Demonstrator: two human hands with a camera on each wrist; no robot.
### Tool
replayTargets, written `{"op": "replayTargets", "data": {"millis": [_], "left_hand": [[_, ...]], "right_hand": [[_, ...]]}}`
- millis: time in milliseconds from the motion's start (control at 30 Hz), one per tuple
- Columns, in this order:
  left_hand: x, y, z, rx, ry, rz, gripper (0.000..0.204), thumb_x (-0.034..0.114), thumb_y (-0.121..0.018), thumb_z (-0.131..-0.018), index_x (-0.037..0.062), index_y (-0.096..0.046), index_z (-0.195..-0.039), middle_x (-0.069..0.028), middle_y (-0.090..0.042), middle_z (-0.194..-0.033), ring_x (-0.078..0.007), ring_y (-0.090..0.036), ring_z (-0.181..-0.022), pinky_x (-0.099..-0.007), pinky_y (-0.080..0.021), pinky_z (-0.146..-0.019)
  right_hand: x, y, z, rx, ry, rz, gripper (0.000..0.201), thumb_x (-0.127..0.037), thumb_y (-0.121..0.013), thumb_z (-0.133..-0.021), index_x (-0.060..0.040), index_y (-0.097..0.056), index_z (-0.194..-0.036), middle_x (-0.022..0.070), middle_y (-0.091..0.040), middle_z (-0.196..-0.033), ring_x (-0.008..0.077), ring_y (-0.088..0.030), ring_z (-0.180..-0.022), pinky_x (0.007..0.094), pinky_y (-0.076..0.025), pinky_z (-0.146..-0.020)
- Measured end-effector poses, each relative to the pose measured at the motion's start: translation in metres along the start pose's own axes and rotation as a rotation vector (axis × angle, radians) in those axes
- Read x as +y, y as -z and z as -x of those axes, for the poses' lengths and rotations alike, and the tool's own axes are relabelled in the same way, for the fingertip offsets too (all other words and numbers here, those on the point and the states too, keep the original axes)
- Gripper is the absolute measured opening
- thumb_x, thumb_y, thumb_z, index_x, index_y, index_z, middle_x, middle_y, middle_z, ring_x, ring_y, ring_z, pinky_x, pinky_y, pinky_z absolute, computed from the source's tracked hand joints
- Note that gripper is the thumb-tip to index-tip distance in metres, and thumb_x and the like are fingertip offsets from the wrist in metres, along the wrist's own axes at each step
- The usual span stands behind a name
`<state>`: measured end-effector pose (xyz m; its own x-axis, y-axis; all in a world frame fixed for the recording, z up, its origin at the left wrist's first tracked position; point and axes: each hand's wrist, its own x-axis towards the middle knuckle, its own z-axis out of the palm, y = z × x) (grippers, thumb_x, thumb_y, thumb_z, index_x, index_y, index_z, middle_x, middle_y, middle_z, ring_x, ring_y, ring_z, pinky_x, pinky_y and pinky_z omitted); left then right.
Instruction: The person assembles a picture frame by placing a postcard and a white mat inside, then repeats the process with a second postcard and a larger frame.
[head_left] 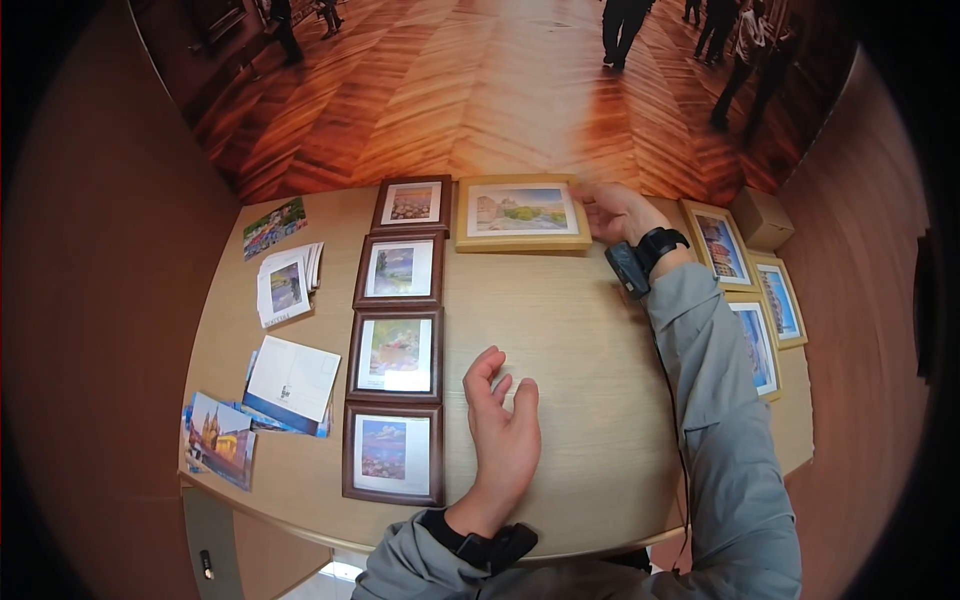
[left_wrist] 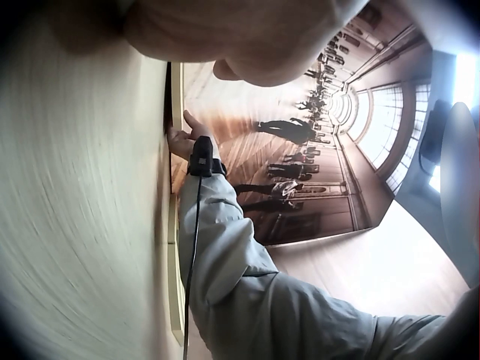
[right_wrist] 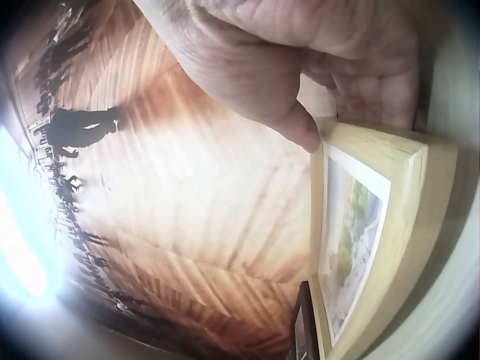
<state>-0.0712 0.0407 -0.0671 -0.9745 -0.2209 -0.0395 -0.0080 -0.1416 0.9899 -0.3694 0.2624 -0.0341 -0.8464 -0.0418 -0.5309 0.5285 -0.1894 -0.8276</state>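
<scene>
At the back of the table lies a light-wood picture frame with a landscape print. My right hand grips its right end, with the thumb at the far edge and the other fingers along the side. My left hand hovers over the middle front of the table, its fingers loosely bent and holding nothing. Left of the light frame, a column of dark-brown picture frames runs from back to front. The nearest brown frame is beside my left hand.
Several postcards lie at the left: a stack, a white-backed card and a city photo card. More light-wood frames lie at the right, by a small cardboard box. A printed hall backdrop stands behind the table.
</scene>
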Motion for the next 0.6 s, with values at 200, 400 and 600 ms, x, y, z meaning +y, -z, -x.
{"op": "replayTargets", "data": {"millis": [200, 400, 600], "left_hand": [[-0.0057, 0.0002, -0.0007, 0.001, -0.028, -0.020, 0.048, 0.002, -0.062, -0.098, -0.0014, -0.045, -0.143, -0.0177, -0.046, -0.151, -0.0265, -0.050, -0.137, -0.0407, -0.044, -0.116], [-0.0037, 0.0005, -0.0009, 0.000, -0.019, -0.039, 0.047, 0.002, -0.063, -0.097, -0.0014, -0.046, -0.142, -0.0180, -0.047, -0.151, -0.0270, -0.051, -0.136, -0.0406, -0.045, -0.115], [-0.0022, 0.0007, -0.0010, -0.004, -0.014, -0.025, 0.045, 0.001, -0.063, -0.096, -0.0008, -0.047, -0.139, -0.0181, -0.046, -0.152, -0.0264, -0.050, -0.136, -0.0408, -0.044, -0.116]], "right_hand": [[-0.0031, -0.0014, 0.0073, 0.027, 0.014, 0.014, 0.024, -0.016, -0.063, -0.105, 0.0016, -0.064, -0.122, 0.0180, -0.073, -0.119, 0.0271, -0.074, -0.107, 0.0413, -0.061, -0.098], [-0.0019, 0.0009, 0.0062, 0.004, 0.036, 0.027, 0.021, -0.015, -0.064, -0.105, 0.0012, -0.064, -0.118, 0.0181, -0.074, -0.114, 0.0261, -0.075, -0.102, 0.0400, -0.063, -0.095], [-0.0016, 0.0020, 0.0042, -0.009, 0.034, 0.034, 0.022, -0.016, -0.062, -0.106, 0.0018, -0.063, -0.119, 0.0190, -0.074, -0.115, 0.0263, -0.075, -0.103, 0.0400, -0.063, -0.095]]}}
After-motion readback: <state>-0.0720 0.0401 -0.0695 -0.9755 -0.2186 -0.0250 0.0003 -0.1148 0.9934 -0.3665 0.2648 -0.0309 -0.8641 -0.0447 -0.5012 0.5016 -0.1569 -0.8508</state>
